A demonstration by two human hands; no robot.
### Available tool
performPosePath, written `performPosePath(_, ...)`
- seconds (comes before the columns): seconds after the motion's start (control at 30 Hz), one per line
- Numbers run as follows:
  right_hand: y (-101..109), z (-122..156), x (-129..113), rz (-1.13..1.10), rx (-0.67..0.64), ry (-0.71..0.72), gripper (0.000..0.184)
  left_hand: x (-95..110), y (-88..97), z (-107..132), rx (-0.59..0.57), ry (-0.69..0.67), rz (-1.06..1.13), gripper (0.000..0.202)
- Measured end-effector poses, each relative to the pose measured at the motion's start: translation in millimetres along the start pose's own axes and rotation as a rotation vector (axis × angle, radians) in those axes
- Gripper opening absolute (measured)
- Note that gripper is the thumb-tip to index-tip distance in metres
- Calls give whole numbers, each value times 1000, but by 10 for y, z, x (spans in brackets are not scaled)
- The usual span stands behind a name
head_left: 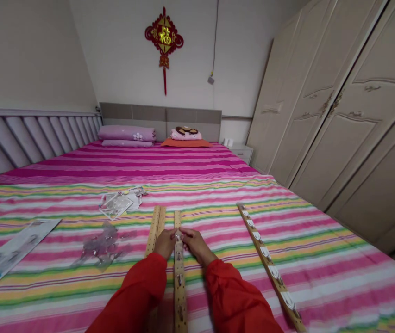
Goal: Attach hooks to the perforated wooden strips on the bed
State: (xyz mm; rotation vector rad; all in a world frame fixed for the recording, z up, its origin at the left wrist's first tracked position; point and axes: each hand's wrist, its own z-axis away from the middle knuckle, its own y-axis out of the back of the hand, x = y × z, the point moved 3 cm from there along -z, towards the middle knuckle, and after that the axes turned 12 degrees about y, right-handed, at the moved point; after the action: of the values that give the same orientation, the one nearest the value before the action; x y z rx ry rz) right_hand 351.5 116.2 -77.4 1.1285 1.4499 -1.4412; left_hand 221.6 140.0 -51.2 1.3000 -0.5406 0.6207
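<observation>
Down the middle of the bed runs a narrow wooden strip with holes [179, 293], with several small metal hooks along its near part, one of them a metal hook [179, 279]. Farther up the strip, a small shiny hook [178, 237] sits between my two hands, partly covered by fingers. My left hand [165, 243] pinches it from the left. From the other side my right hand [197, 246] closes its thumb and fingers on it. Left of this strip lie more perforated wooden strips [156, 222], partly under my left hand and sleeve.
To the right lies a wooden strip with white hooks [266, 253]. At left are a pile of small clear plastic bags [102, 245], some opened packaging [117, 203] and a long flat package [16, 249]. Folded bedding [128, 133] is by the headboard; a wardrobe [343, 129] stands at right.
</observation>
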Motion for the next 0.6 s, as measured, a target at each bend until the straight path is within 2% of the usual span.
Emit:
performPosePath(0.27, 6, -25, 2, 29, -18, -87, 46, 30, 20, 2, -30, 6, -19, 36)
performPosePath(0.47, 13, 78, -57, -81, -60, -55, 43, 6, -11, 13, -53, 34, 12, 39)
performPosePath(0.6, 11, 155, -85, -51, -10, -40, 44, 17, -3, 24, -58, 23, 27, 40)
